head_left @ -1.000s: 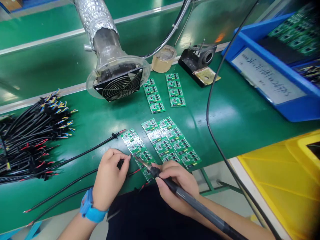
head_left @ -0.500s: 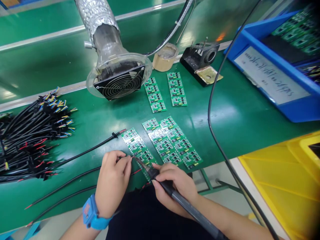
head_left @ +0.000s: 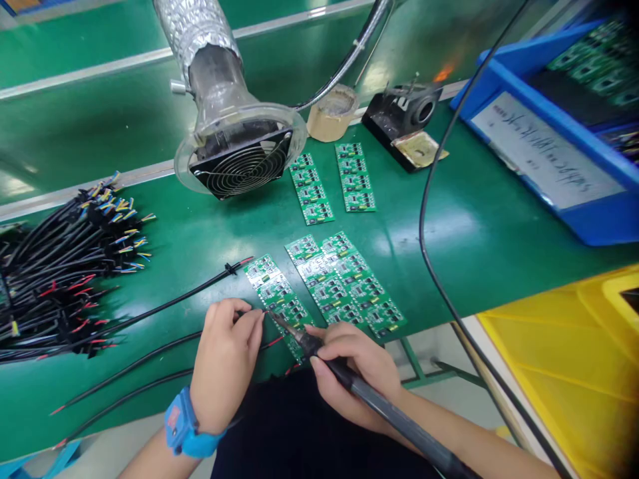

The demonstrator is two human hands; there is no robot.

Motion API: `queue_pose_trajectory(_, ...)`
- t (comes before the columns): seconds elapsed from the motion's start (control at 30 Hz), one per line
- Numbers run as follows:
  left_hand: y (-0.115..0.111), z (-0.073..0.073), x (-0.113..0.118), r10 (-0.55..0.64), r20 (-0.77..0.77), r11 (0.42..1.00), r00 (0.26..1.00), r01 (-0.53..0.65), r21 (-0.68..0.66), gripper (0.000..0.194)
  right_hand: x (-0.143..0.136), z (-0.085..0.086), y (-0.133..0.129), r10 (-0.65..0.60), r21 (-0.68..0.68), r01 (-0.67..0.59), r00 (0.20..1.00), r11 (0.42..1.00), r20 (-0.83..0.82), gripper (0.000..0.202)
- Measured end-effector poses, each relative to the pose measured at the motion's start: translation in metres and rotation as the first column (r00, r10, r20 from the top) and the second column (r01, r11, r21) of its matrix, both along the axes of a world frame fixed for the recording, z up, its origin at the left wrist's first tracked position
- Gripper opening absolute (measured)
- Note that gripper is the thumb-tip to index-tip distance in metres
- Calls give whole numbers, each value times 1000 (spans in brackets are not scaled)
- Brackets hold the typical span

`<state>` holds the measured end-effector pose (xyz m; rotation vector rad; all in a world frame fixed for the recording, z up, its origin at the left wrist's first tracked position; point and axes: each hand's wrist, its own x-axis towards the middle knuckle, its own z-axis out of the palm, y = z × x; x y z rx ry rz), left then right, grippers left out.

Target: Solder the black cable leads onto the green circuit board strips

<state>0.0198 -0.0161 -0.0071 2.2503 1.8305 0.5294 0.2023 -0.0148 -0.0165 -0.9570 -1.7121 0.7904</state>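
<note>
My right hand [head_left: 357, 372] grips a black soldering iron [head_left: 384, 416], its tip touching the left edge of a green circuit board strip [head_left: 274, 286]. Beside that tip, my left hand [head_left: 224, 359] pinches a thin wire end at the board's edge; a blue band [head_left: 187, 429] is round the wrist. Black cables [head_left: 174, 303] with red ends run leftward from this strip, one passing behind my left hand. Just right of it lie two more board strips [head_left: 324, 289] side by side.
A cable bundle [head_left: 64, 266] lies at left. A fume hood [head_left: 239, 153] hangs above the bench. Behind are two board strips [head_left: 312, 189], a tape roll [head_left: 332, 113] and an iron stand [head_left: 399, 126]. A blue bin [head_left: 549, 146] and yellow bin [head_left: 564, 359] stand at right.
My right hand and the soldering iron's handle have shifted slightly right, while the tip stays at the same board edge. My left hand has hardly moved.
</note>
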Motion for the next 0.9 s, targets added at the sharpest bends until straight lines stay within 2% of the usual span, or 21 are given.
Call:
queue_pose_trajectory(0.2, -1, 3, 2, 0, -12, 1000, 1000, 0, 2, 14, 0, -3, 0, 46, 39, -48, 997, 998, 57, 32)
queue_pose_trajectory(0.43, 0, 2, 3, -12, -50, 1000, 999, 13, 24, 12, 3, 1, 0, -30, -69, 23, 995, 997, -100, 28)
queue_pose_trajectory(0.7, -1, 4, 3, -22, -77, 1000, 997, 23, 4, 12, 0, 1, 1, -12, 7, 12, 1000, 1000, 13, 28)
queue_pose_trajectory(0.9, -1, 6, 4, -34, -108, 999, 994, 32, -22, 12, 1, -3, -1, -4, 8, 4, 1000, 1000, 23, 30)
